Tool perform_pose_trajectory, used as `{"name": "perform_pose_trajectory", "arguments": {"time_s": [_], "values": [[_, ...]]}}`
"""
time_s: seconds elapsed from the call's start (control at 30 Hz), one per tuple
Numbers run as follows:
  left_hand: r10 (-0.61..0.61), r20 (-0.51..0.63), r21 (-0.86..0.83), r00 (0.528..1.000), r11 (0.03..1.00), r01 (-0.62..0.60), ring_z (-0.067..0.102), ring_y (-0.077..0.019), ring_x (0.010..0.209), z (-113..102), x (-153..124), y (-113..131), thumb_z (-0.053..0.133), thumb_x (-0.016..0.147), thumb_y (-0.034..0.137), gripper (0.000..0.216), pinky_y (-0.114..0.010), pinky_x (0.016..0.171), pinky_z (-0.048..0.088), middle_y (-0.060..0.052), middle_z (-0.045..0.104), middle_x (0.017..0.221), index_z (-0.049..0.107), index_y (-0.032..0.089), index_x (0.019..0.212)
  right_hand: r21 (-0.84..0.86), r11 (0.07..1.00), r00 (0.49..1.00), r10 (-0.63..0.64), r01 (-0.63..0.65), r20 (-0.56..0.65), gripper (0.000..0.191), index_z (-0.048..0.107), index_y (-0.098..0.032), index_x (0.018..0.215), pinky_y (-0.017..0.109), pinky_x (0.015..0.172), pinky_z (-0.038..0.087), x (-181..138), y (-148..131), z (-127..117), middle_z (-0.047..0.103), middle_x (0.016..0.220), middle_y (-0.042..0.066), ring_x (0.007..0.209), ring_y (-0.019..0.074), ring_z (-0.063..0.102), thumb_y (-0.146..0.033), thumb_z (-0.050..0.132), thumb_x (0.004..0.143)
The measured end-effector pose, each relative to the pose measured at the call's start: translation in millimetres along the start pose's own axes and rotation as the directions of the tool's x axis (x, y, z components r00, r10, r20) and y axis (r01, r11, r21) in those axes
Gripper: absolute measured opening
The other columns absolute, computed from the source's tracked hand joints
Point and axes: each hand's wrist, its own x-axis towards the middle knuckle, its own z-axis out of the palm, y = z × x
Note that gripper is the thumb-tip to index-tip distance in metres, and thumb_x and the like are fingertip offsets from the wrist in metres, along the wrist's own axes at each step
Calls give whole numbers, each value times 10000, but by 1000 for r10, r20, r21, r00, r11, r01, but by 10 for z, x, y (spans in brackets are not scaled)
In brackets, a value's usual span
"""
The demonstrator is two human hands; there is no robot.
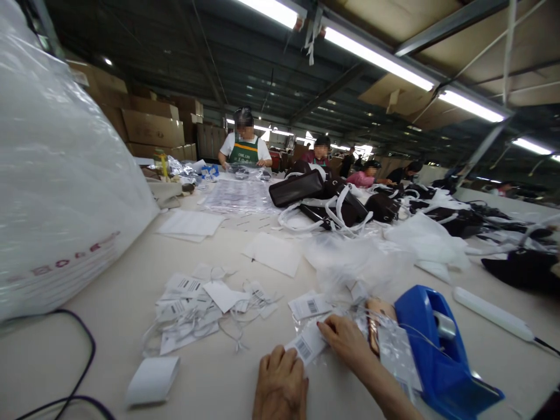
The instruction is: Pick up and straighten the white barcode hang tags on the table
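My left hand rests at the bottom edge with its fingers curled on the lower end of a white barcode tag. My right hand pinches the upper edge of the same tag. Both hands lie on a pale work table. A pile of white barcode tags with strings lies just left of my hands. Right beside my right hand stands a blue tape dispenser, with small clear plastic bags against it.
A large white filled plastic sack stands at the left. A black cable loops at the lower left. Dark handbags and crumpled plastic cover the far table. Several people work at the far end. A white tube lies right.
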Motion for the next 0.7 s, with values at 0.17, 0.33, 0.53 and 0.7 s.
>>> {"name": "perform_pose_trajectory", "arguments": {"time_s": [0.17,0.33,0.53,0.7], "values": [[-50,64,-22,997,998,51,531,-204,907,0,12,7,559,684,91,163,-329,747,344,8,677,924,619,221,762,145,989,998,29,-37,54,178,611,-131,554,272,531,338,94,37,8,620,569,56,591,203,556,-265,539,647],[-53,102,-35,993,998,57,532,-209,893,2,12,4,560,688,107,154,-328,739,355,6,673,898,623,222,769,348,937,997,17,-44,81,82,543,-154,507,243,516,332,73,-22,-57,492,477,-29,511,136,477,-204,531,570],[4,-216,-77,976,997,-21,502,-241,1010,-63,25,-71,489,767,140,268,-376,840,381,-99,618,1046,563,153,1024,483,870,987,-147,100,60,162,499,-174,555,247,543,339,-168,-215,-292,438,515,-48,535,125,436,-304,509,650],[-145,87,-472,986,865,169,533,-267,1010,-522,215,-8,650,665,274,413,-388,878,388,-85,633,1069,577,186,1062,431,869,953,-297,244,59,120,529,-175,573,252,575,319,-506,-412,-539,477,574,-35,598,139,451,-234,541,677]]}}
